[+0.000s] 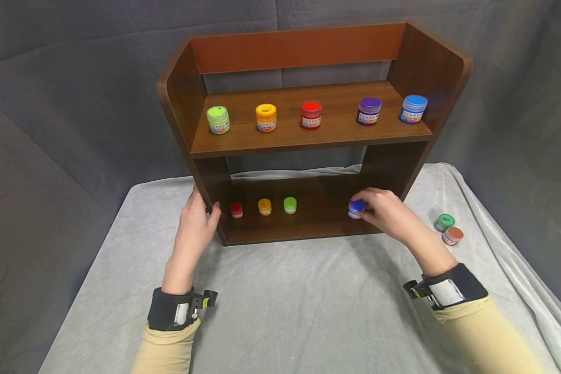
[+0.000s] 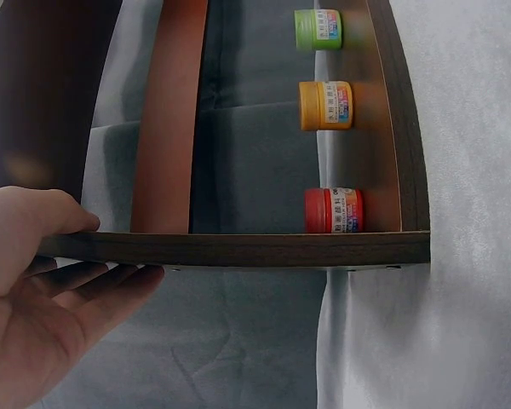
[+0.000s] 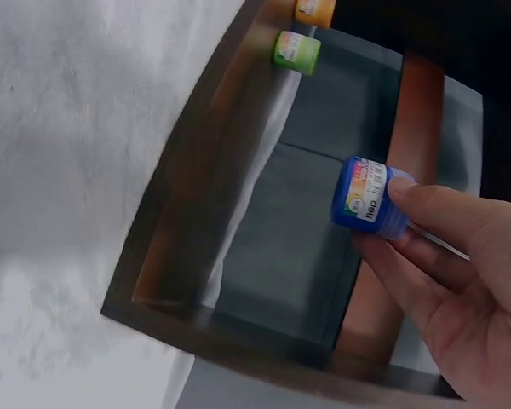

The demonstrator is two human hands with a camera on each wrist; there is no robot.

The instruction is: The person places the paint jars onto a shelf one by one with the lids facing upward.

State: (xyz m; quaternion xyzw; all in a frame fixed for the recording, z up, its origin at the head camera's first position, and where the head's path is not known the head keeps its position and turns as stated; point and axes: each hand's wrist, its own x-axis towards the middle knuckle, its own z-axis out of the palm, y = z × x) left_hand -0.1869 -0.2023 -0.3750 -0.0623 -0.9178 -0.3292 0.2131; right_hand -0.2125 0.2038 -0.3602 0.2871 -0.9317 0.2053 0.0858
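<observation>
In my right hand (image 1: 385,213), a small blue paint jar (image 3: 370,196) is pinched between thumb and fingers. The head view places it at the right part of the lower level of a dark brown wooden shelf (image 1: 308,148). My left hand (image 1: 197,223) grips the shelf's left side panel (image 2: 238,249), thumb on the inner side and fingers on the outer. Along the lower level, from the left, stand a red jar (image 1: 236,210), an orange jar (image 1: 264,206) and a light green jar (image 1: 290,205).
Light green (image 1: 218,120), orange-yellow (image 1: 266,118), red (image 1: 311,115), purple (image 1: 369,110) and blue (image 1: 413,109) jars line the upper level. A dark green jar (image 1: 444,222) and a brown jar (image 1: 452,236) sit on the grey cloth (image 1: 308,311), right of the shelf.
</observation>
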